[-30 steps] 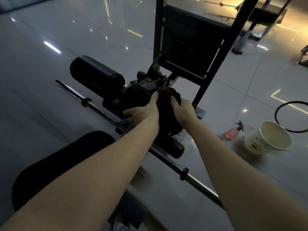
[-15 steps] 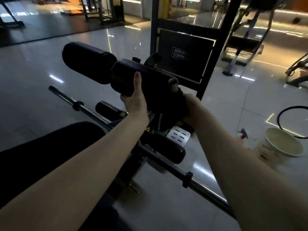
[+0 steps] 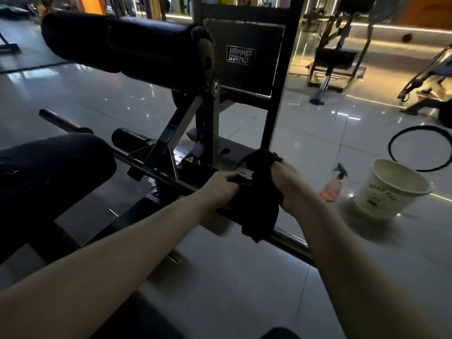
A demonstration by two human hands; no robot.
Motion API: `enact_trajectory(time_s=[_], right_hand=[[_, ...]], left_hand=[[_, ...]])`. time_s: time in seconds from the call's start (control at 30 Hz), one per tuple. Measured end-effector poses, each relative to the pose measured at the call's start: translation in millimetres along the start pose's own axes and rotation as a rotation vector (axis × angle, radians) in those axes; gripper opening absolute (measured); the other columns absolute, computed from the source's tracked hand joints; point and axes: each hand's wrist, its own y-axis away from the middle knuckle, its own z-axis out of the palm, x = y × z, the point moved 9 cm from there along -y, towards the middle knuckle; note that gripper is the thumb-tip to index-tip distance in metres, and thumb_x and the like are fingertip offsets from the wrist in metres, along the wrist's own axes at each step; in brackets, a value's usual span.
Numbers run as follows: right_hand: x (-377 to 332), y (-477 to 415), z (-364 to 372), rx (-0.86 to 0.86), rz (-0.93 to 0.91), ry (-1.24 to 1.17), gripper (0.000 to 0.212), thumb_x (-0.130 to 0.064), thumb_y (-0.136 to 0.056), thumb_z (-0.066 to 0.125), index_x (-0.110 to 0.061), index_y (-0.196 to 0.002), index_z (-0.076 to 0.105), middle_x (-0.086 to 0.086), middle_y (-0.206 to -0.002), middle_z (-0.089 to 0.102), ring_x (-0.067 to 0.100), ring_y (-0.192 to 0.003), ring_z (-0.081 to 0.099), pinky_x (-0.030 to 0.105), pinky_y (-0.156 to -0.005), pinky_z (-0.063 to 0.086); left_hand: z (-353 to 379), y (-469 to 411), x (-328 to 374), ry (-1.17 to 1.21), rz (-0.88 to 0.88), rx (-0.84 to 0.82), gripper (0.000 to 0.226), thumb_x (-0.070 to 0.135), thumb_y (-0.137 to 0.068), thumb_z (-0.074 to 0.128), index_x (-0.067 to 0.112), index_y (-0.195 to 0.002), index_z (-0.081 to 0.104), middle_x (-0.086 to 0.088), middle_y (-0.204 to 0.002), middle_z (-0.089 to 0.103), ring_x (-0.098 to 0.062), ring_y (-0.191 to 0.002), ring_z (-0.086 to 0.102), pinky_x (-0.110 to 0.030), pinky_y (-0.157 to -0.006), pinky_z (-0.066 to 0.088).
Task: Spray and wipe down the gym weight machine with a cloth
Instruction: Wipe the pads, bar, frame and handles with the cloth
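Your right hand [image 3: 291,185] grips the dark cloth [image 3: 259,204] from its right side, with the fingers curled into the fabric. Your left hand [image 3: 221,187] holds the left edge of the cloth, and its fingers are curled too. The cloth lies over the low bar [image 3: 291,238] of the machine [image 3: 244,77], with one end hanging down. The spray bottle [image 3: 333,187] stands on the floor [image 3: 244,277] at the right, just beside a pale bucket [image 3: 381,199].
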Motion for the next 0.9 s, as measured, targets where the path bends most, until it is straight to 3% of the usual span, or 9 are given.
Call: enact_trajectory(time_s=[0.13,0.23,0.33,0.4,0.57,0.67,0.73,0.8,0.9], right_hand=[[52,15,-55,0.046,0.136,-0.152,0.019,-0.02,-0.102,0.055,-0.006,-0.105,0.067,0.008,-0.081,0.067,0.019,-0.065,0.064,0.03,-0.059,0.055],[89,24,-88,0.104,0.245,-0.275,0.037,-0.041,-0.103,0.049,-0.012,-0.113,0.069,0.01,-0.097,0.073,0.028,-0.086,0.071,0.038,-0.07,0.059],[95,36,-106,0.134,0.215,-0.307,0.056,-0.056,-0.096,0.041,-0.01,-0.115,0.066,0.016,-0.114,0.072,0.038,-0.106,0.068,0.052,-0.085,0.059],[98,41,-111,0.162,0.219,-0.36,0.074,-0.069,-0.097,0.027,-0.008,-0.121,0.061,0.018,-0.12,0.068,0.042,-0.113,0.064,0.058,-0.097,0.052],[74,48,-117,0.188,0.144,-0.213,0.031,-0.028,-0.106,0.036,-0.01,-0.104,0.062,0.012,-0.095,0.067,0.027,-0.079,0.069,0.04,-0.07,0.057],[51,48,-102,0.051,0.088,-0.119,0.035,-0.021,-0.107,0.034,-0.009,-0.098,0.065,0.008,-0.087,0.071,0.021,-0.075,0.07,0.036,-0.069,0.056],[56,39,-103,0.05,0.137,0.191,0.028,-0.012,-0.104,0.038,-0.005,-0.098,0.064,0.013,-0.09,0.069,0.027,-0.076,0.068,0.043,-0.075,0.059],[61,29,-128,0.237,0.187,0.77,0.022,-0.008,-0.097,0.045,0.001,-0.106,0.063,0.022,-0.106,0.066,0.036,-0.085,0.067,0.043,-0.08,0.056],[45,34,-117,0.416,-0.108,1.196,0.029,-0.016,-0.093,0.054,-0.002,-0.115,0.067,0.02,-0.117,0.064,0.037,-0.106,0.063,0.037,-0.087,0.05]], left_hand=[[21,-4,-25,0.087,-0.048,-0.062,0.019,0.018,-0.093,0.073,0.002,-0.102,0.075,-0.014,-0.089,0.076,-0.025,-0.081,0.073,-0.034,-0.076,0.06],[34,-9,-36,0.146,-0.103,-0.091,0.038,0.034,-0.09,0.075,0.0,-0.108,0.074,-0.012,-0.084,0.075,-0.023,-0.071,0.073,-0.032,-0.065,0.059],[44,-13,-37,0.145,-0.125,-0.148,0.051,0.044,-0.083,0.078,0.002,-0.112,0.074,-0.017,-0.099,0.076,-0.028,-0.083,0.075,-0.038,-0.074,0.062],[51,-13,-38,0.095,-0.142,-0.243,0.041,0.034,-0.088,0.077,0.003,-0.115,0.072,-0.016,-0.105,0.075,-0.029,-0.092,0.075,-0.036,-0.077,0.061],[67,12,-47,-0.019,-0.198,-0.53,0.029,0.012,-0.091,0.073,0.005,-0.117,0.063,-0.014,-0.108,0.068,-0.029,-0.104,0.07,-0.041,-0.089,0.055],[69,33,-50,-0.037,-0.182,-0.625,0.047,0.015,-0.09,0.074,0.001,-0.131,0.057,-0.02,-0.124,0.066,-0.037,-0.119,0.065,-0.052,-0.103,0.05],[63,33,-58,-0.19,-0.134,-0.624,0.041,0.026,-0.085,0.08,0.012,-0.121,0.067,-0.019,-0.117,0.07,-0.042,-0.112,0.067,-0.057,-0.099,0.051],[49,22,-64,-0.494,-0.03,-0.499,0.038,0.043,-0.078,0.084,0.02,-0.104,0.07,-0.011,-0.102,0.074,-0.036,-0.099,0.072,-0.056,-0.092,0.058],[30,1,-62,-0.798,0.214,-0.226,0.032,0.044,-0.08,0.083,0.024,-0.099,0.066,0.006,-0.093,0.07,-0.014,-0.09,0.07,-0.04,-0.087,0.059]])
